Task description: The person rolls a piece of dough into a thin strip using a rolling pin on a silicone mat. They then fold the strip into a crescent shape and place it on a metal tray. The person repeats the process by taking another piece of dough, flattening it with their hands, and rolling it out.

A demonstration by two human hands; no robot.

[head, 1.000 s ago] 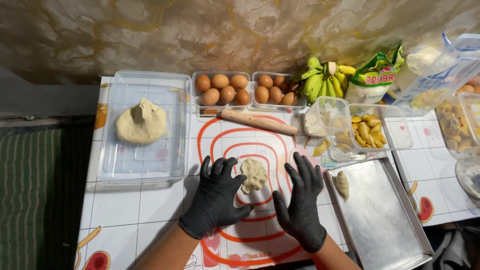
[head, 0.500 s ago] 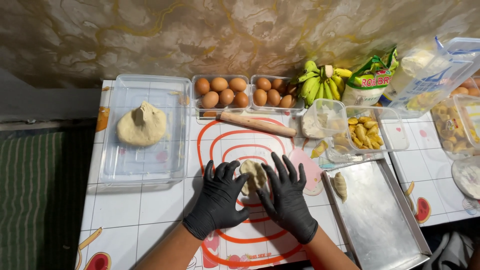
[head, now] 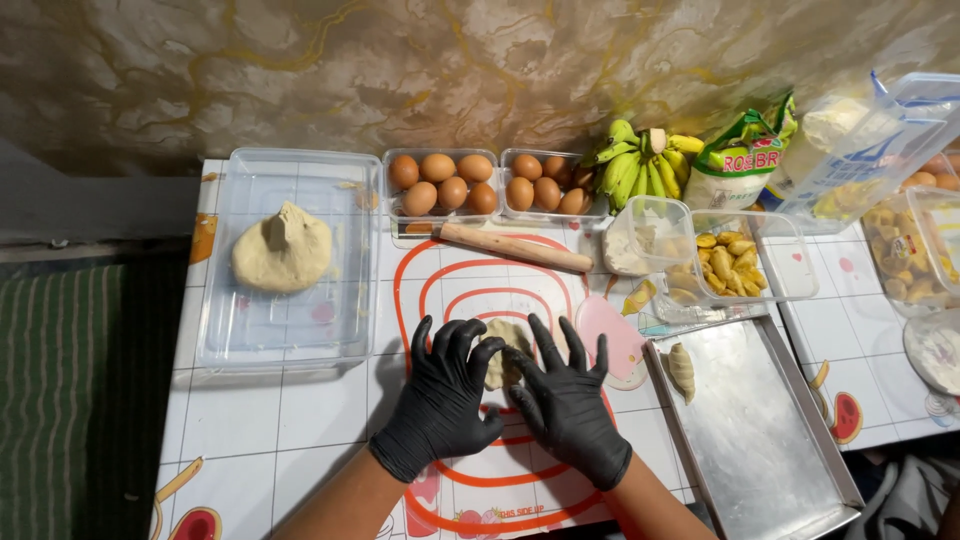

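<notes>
Lying mid-mat (head: pixel 440 300), well inside the table's front edge, the small dough piece (head: pixel 503 352) sits beneath both gloved hands' fingertips; left hand (head: pixel 445 400) and right hand (head: pixel 570 405) press flat, fingers spread, equally near, its long axis running away from them.

Left hand (head: pixel 445 400), right hand (head: pixel 567 408) flat, fingers spread (black-gloved).

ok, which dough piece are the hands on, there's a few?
The small flat piece on the red-ringed mat, between the left hand and right hand. The big lump sits in the clear tub; the shaped one lies on the metal tray.
</notes>
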